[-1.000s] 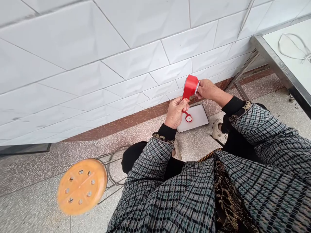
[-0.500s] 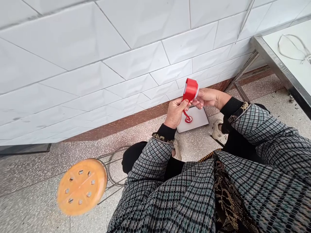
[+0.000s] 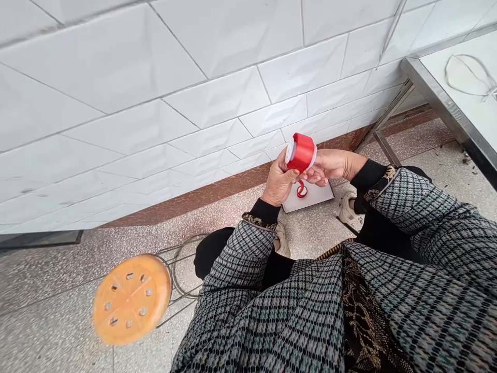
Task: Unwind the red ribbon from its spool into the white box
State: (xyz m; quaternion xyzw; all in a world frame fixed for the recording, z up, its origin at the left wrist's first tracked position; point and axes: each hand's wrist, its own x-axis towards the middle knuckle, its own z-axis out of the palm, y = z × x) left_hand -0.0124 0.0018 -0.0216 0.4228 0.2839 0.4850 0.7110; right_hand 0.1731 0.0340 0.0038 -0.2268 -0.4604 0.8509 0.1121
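Observation:
Between my two hands is a spool of red ribbon (image 3: 303, 153) with white ends, held tilted in front of the tiled wall. My left hand (image 3: 278, 181) grips its left side, with the thumb along the lower edge. My right hand (image 3: 330, 163) is at its right side, fingers curled beneath it; part of those fingers is hidden by the spool. Below the hands, a loose curl of red ribbon (image 3: 302, 192) rests on a white flat board or box (image 3: 318, 196) on the floor.
An orange round stool (image 3: 132, 299) with holes in its seat and wire legs stands at lower left. At right is a metal-framed table (image 3: 458, 111) with a white top and a thin cable loop (image 3: 468, 77). The white tiled wall (image 3: 233, 93) runs ahead.
The spool has turned and dropped slightly, so its white left end now shows. My left hand has shifted up around its side. Less of the hanging ribbon is visible below.

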